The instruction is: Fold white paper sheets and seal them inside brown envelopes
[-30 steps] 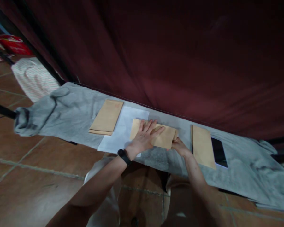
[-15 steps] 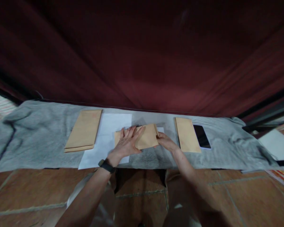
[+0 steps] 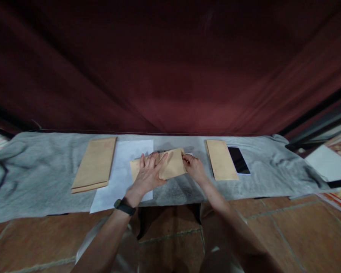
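Observation:
In front of me a brown paper envelope (image 3: 173,163) lies tilted on the grey cloth, partly over white paper sheets (image 3: 122,161). My left hand (image 3: 149,172), with a dark watch on its wrist, presses flat on the envelope's left part, fingers spread. At the right end of the envelope, my right hand (image 3: 193,166) has thumb and fingers pinched together on its edge; the fingertips are partly hidden.
A stack of brown envelopes (image 3: 95,163) rests to the left, overlapping the white paper. On the right lie more brown envelopes (image 3: 222,161) beside a dark phone (image 3: 239,160). Behind the narrow, grey-cloth-covered surface (image 3: 275,167) hangs a dark red curtain (image 3: 170,76).
My right hand has shifted up along the envelope's right end, its fingers now pinched at the upper corner. My left hand stays pressed on the envelope. The camera view has tilted slightly.

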A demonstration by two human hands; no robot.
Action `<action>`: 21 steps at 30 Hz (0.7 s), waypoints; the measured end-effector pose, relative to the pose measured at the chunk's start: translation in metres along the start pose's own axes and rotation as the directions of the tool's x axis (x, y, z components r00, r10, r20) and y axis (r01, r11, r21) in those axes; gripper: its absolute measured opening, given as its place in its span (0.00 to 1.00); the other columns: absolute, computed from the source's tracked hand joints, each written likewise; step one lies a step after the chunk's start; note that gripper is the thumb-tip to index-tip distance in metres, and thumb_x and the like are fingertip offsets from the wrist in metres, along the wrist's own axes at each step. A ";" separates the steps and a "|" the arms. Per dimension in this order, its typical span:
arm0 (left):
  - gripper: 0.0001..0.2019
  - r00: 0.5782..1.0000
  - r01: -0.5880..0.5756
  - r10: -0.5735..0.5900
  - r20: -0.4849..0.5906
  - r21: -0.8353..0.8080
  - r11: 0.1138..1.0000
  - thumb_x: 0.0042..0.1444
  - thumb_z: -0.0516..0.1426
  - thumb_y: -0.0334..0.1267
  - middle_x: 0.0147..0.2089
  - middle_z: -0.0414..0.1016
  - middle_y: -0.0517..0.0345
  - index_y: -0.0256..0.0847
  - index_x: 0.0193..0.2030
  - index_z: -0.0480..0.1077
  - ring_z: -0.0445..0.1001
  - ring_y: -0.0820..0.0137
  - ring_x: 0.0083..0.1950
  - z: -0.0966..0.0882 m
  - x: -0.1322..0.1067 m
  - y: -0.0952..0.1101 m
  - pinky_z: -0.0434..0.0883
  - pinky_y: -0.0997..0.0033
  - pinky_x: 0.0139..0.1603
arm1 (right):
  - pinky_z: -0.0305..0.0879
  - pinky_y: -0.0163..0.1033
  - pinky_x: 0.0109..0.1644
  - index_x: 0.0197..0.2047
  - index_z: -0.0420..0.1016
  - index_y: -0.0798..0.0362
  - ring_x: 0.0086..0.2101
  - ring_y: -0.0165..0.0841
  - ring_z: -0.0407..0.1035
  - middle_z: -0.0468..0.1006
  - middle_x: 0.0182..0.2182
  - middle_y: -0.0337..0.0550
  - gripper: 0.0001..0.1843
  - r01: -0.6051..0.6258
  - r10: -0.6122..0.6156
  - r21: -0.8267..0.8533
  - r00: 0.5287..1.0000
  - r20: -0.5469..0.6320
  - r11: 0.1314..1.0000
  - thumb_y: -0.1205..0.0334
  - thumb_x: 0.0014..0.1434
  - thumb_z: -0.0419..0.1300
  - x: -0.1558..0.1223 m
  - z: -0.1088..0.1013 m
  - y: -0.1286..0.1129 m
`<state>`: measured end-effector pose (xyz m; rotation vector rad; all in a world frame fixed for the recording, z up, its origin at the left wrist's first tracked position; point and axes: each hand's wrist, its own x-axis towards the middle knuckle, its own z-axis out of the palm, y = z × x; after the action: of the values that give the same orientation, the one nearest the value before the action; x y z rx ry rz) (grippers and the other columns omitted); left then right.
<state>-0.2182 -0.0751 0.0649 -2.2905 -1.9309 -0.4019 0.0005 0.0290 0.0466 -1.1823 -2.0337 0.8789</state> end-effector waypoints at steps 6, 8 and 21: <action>0.58 0.999 -0.046 0.046 -0.006 0.018 0.999 0.43 0.71 0.51 0.70 0.57 0.35 0.45 0.77 0.45 0.56 0.44 0.72 -0.001 0.000 0.000 0.43 0.32 0.73 | 0.71 0.42 0.48 0.43 0.81 0.50 0.41 0.37 0.75 0.83 0.39 0.41 0.16 -0.260 0.207 0.509 0.965 0.161 0.821 0.49 0.56 0.63 0.007 -0.008 0.006; 0.57 0.998 -0.063 0.063 -0.008 0.018 0.998 0.44 0.71 0.50 0.70 0.58 0.35 0.46 0.77 0.45 0.56 0.45 0.73 -0.001 0.001 0.001 0.42 0.32 0.73 | 0.72 0.41 0.44 0.41 0.82 0.50 0.40 0.37 0.75 0.83 0.39 0.42 0.20 -0.357 0.253 0.571 0.933 0.257 0.739 0.48 0.48 0.71 0.006 -0.013 0.007; 0.52 0.988 -0.148 0.148 0.033 0.003 0.989 0.48 0.69 0.44 0.70 0.59 0.39 0.50 0.76 0.47 0.56 0.46 0.72 -0.010 0.003 0.008 0.42 0.34 0.74 | 0.73 0.47 0.51 0.43 0.83 0.42 0.49 0.45 0.75 0.83 0.43 0.42 0.20 -0.441 0.103 0.615 0.857 0.505 0.653 0.50 0.45 0.74 -0.005 -0.012 -0.008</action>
<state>-0.2109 -0.0768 0.0763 -2.4317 -1.7580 -0.3449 0.0074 0.0245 0.0593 -0.8851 -1.5141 2.0304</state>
